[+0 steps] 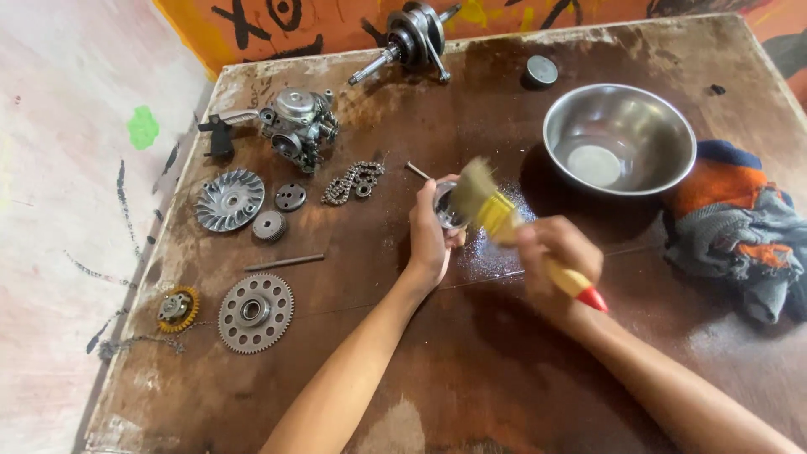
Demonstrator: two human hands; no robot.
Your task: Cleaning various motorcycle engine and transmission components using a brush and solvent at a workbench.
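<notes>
L hand (430,240) is clamped round a small round metal part (446,210), fingers wrapped on its left side, held just above the wooden table (521,370) near the middle. What the part is exactly can't be told, it's mostly hidden by hand + brush. R hand (556,252) is closed tight on the handle of a paintbrush (504,220) w/ yellow ferrule and red handle end; bristles are blurred and sit against the top of the metal part. A wet, shiny patch on the table lies just under and right of the part.

Far right of the hands: steel bowl (619,139), w/ a little liquid in the bottom. Right of it, at the table edge, a crumpled rag (740,227) in orange, blue + grey. Small dark round cap (541,71) sits far of the bowl. Crankshaft (412,38) lies at the far edge.

Left side: carburetor (298,126) far left, a small black piece (220,136) beside it. Nearer: finned pulley disc (229,200), two small round discs (282,210) just right of it. Chain (353,182) is bunched up between carburetor and L hand, a short pin (418,171) near it. Thin metal rod (284,262) lies near of the discs. Nearest on the left: big toothed gear (255,313) and a smaller gear w/ yellow rim (176,308), well apart from the hands.
</notes>
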